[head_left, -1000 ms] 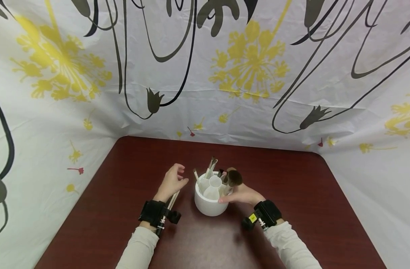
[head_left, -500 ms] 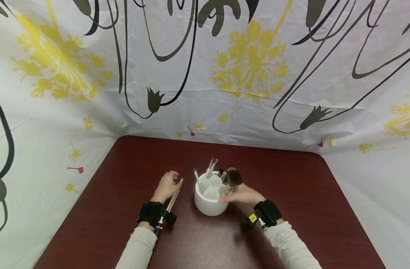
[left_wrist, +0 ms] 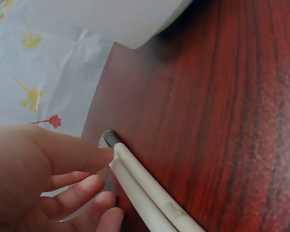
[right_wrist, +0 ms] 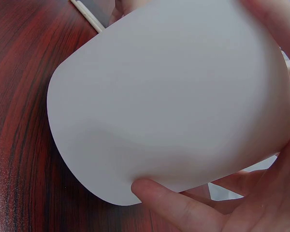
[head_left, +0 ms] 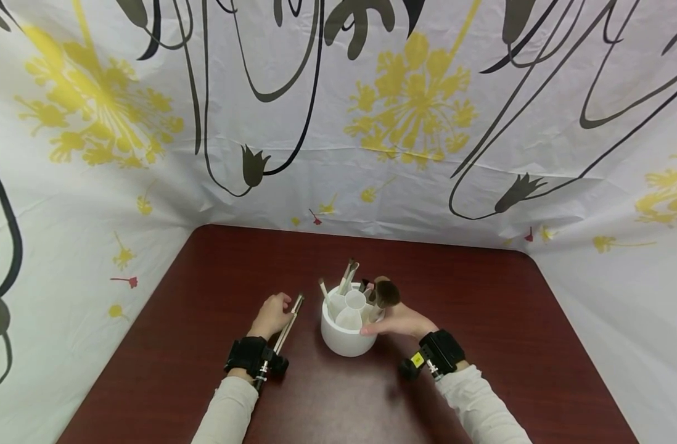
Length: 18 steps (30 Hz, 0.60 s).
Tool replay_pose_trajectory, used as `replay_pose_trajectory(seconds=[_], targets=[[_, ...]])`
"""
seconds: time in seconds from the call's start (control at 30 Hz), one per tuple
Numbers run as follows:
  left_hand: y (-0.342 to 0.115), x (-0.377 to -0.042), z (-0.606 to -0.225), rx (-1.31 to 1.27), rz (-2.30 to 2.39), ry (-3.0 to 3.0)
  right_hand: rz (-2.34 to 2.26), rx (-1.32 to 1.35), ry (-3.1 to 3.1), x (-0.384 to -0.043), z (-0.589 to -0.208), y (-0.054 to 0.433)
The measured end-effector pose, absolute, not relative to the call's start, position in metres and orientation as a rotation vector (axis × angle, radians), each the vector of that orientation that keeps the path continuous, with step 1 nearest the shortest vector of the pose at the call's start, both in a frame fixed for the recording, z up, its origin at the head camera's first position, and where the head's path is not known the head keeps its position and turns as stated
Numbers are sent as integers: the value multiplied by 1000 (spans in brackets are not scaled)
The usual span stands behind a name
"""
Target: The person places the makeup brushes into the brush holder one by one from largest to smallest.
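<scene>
Two slim pale-handled makeup brushes (head_left: 285, 332) lie side by side on the table along my left forearm. My left hand (head_left: 270, 317) is beside their far ends, and in the left wrist view its thumb tip (left_wrist: 106, 155) is right at the upper brush ends (left_wrist: 150, 193) while the other fingers stay loosely curled below. My right hand (head_left: 403, 322) grips the side of a round white divided brush holder (head_left: 345, 343), its thumb spread across the wall in the right wrist view. Several brushes stand in the holder, among them a large fluffy dark one (head_left: 387, 293).
The dark red wooden table (head_left: 483, 308) has rounded far corners. A white cloth (head_left: 327, 135) with yellow and grey plant prints hangs behind and at both sides. Both wrists wear black camera straps (head_left: 443, 351).
My left hand has drawn back toward me and slightly left, away from the holder, down along the two brushes, whose far ends now show. My right hand and the holder have stayed still.
</scene>
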<state>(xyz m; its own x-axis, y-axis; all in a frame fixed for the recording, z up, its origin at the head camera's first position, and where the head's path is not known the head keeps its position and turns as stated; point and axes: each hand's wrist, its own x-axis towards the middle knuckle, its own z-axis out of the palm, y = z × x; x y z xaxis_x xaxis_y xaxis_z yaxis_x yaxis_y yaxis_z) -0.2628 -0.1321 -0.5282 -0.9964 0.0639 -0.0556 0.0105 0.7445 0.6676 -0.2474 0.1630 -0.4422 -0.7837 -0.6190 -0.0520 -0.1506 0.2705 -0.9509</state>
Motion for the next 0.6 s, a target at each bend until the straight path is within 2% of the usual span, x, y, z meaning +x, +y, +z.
replay_pose_trajectory(seconds=[0.6], targets=[[-134, -259, -529, 12, 1106, 2825, -1510, -676, 2172, -246, -440, 163]])
